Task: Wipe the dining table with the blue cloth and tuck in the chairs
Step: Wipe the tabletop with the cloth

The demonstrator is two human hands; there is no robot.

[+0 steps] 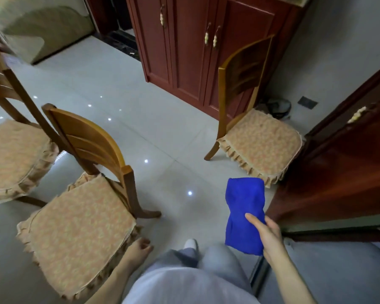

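Note:
My right hand (pixel 270 235) grips a folded blue cloth (pixel 244 213), holding it up over the floor at the lower right. My left hand (pixel 139 247) hangs low with curled fingers and nothing in it, just beside the front corner of the nearest wooden chair (pixel 81 218), which has a frilled beige cushion. A second chair (pixel 11 154) stands at the far left. A third chair (pixel 257 137) stands at the right, near the red cabinet. No dining table shows in this view.
A dark red wooden cabinet (pixel 184 51) stands at the back centre. A red wooden door or cabinet side (pixel 342 172) fills the right edge. Glossy grey floor tiles (pixel 162 139) lie between the chairs. My legs and one white shoe (pixel 190 244) are at the bottom.

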